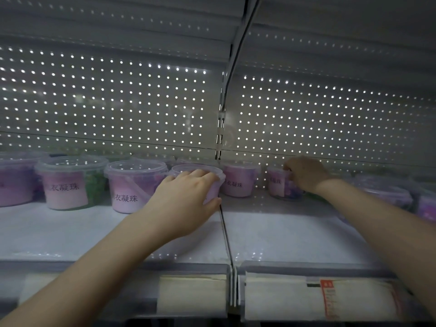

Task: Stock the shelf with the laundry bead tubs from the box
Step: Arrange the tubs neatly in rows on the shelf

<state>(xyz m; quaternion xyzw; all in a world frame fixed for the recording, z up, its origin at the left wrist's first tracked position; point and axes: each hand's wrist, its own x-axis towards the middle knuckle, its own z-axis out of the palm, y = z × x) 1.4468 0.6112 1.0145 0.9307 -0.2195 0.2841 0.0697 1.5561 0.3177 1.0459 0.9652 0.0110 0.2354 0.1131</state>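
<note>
1. On the white shelf [295, 234], a row of clear-lidded laundry bead tubs [132, 185] stands near the perforated back panel [118, 102]
2. Left hand [186, 199] grasps the seam tub [188, 168], where the two shelf boards meet, fingers curled over its lid rim and thumb against its side
3. Right hand [304, 173] grips the far tub [276, 185] further right, fingers wrapped over its top
4. Between the two held tubs stands a pink tub [238, 180], touched by neither hand
</note>
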